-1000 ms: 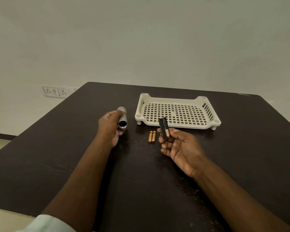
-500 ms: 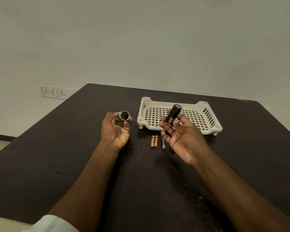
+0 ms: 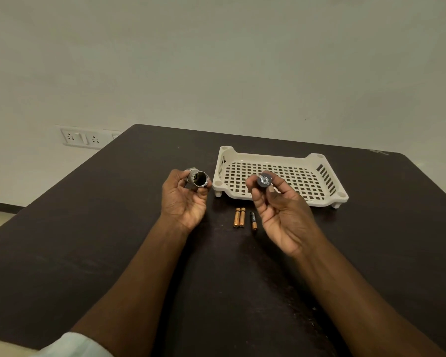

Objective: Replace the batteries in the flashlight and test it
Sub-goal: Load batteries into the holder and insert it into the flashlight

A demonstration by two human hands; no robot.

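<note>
My left hand (image 3: 184, 199) grips the silver flashlight body (image 3: 197, 178), with its open end turned toward me. My right hand (image 3: 278, 210) pinches the dark battery holder (image 3: 264, 180) between thumb and fingers, its metal-contact end facing the camera. The holder is level with the flashlight opening, a short gap to its right. Two copper-coloured batteries (image 3: 239, 217) lie side by side on the dark table (image 3: 88, 240) between my hands. A third black and copper battery (image 3: 253, 220) lies just right of them, close to my right palm.
A cream perforated plastic tray (image 3: 322, 173) stands on short legs behind my right hand. A wall socket plate (image 3: 81, 137) is on the wall beyond the table's left edge. A light sleeve (image 3: 70, 343) shows at the bottom left.
My right hand has tipped the battery holder from a slanted side-on pose until its end faces me. My left hand has turned the flashlight opening more toward the camera.
</note>
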